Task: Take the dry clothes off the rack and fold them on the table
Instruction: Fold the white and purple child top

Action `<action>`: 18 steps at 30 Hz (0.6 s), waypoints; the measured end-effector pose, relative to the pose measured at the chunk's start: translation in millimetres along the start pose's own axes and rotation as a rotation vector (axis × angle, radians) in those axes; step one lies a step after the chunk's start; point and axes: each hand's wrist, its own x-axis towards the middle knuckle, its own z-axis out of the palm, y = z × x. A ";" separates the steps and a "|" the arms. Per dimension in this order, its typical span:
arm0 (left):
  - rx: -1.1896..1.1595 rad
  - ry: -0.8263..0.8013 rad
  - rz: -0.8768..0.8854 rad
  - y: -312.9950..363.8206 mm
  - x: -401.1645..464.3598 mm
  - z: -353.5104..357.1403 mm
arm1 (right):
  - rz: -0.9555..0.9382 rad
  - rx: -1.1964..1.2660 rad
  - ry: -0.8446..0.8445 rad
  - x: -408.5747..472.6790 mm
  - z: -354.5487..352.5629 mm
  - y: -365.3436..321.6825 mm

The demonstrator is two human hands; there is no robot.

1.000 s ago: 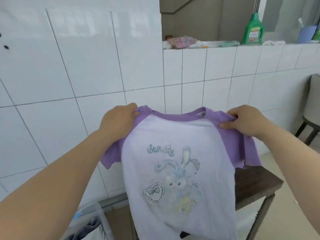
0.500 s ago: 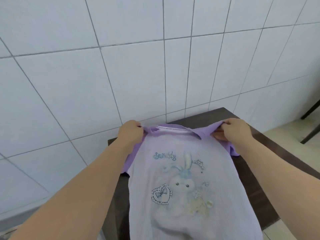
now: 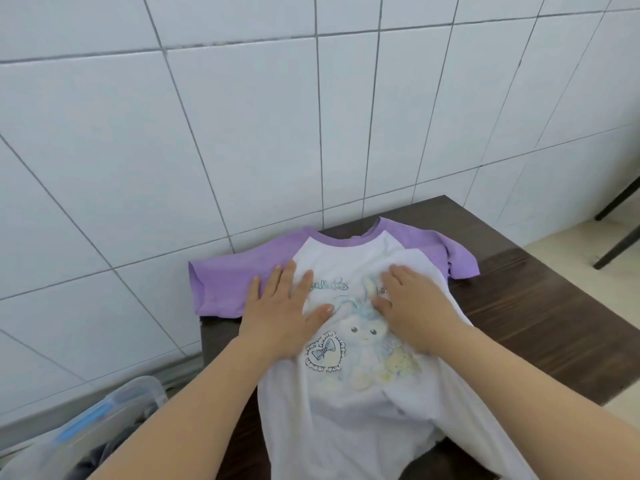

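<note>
the tiled wall runs right behind the dark table, and the shirt lies face up on the table, collar toward the wall, its hem hanging off the near edge toward me. the purple left sleeve is spread flat and reaches past the table's left end; the right sleeve is bunched and partly tucked. a clear bin with something dark in it sits low at my left. my left hand lies flat with fingers spread on the chest, by the sleeve seam; my right hand presses flat beside the rabbit print, with a soft ridge of cloth pushed up just beyond it. neither hand pinches anything. i judge this is the smoothing step, before any fold. next i'd sweep that ridge out toward the right sleeve, pull the hem up onto the table, then fold the sleeves in.
</note>
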 end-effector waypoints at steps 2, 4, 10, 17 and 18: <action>0.042 -0.012 -0.023 -7.5 3.4 -6.7 | -0.004 0.219 -0.026 -1.0 -8.9 7.7; 0.146 0.058 -0.059 -12.1 6.2 -14.8 | 0.166 0.496 0.258 -4.9 -21.3 21.7; -0.110 0.032 0.065 34.7 1.8 -26.7 | 0.666 0.538 0.242 -10.8 -18.0 62.0; 0.015 -0.200 0.115 52.9 -4.5 -4.3 | 0.716 1.044 0.484 15.8 -18.2 61.8; 0.023 -0.219 0.118 53.2 -3.4 -5.6 | 0.719 1.132 0.498 19.0 -21.7 62.1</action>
